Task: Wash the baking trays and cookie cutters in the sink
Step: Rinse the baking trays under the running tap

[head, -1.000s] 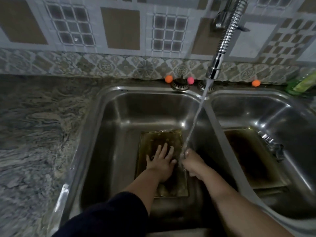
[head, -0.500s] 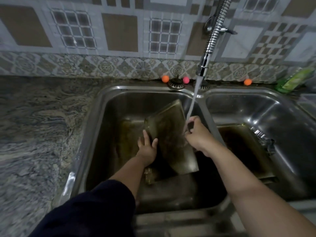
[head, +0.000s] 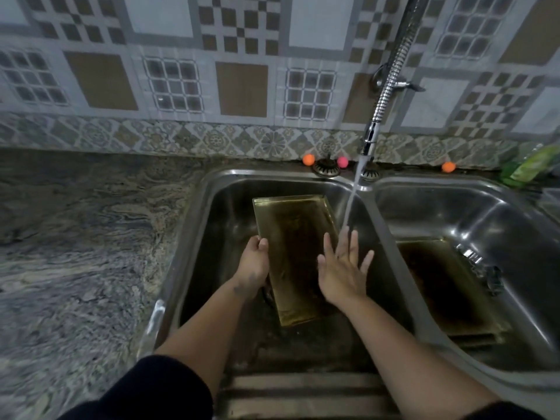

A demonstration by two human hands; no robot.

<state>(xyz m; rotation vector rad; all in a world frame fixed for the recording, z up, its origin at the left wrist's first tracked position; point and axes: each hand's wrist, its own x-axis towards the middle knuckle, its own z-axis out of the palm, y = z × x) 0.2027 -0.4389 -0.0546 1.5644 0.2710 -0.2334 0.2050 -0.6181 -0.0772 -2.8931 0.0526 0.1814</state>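
Note:
A greasy, brownish baking tray (head: 295,237) stands tilted up on its near edge in the left basin (head: 218,225) of a steel double sink. My left hand (head: 253,266) grips the tray's left rim. My right hand (head: 344,268) is open, fingers spread, beside the tray's right edge, and the water stream (head: 351,201) from the tap (head: 371,137) falls on its fingertips. A second dark, stained tray (head: 445,286) lies flat in the right basin (head: 500,225). A metal object (head: 481,268), possibly cookie cutters, rests by that tray's right side.
A marbled stone counter (head: 75,253) runs along the left of the sink. Small orange and pink balls (head: 309,159) sit on the ledge behind the basins. A green bottle (head: 530,168) lies at the far right by the tiled wall (head: 242,86).
The tray lay flat a second ago. Both hands lifted it upright; my right hand has now released its edge and spread open under the water, while my left hand shifted to the left rim.

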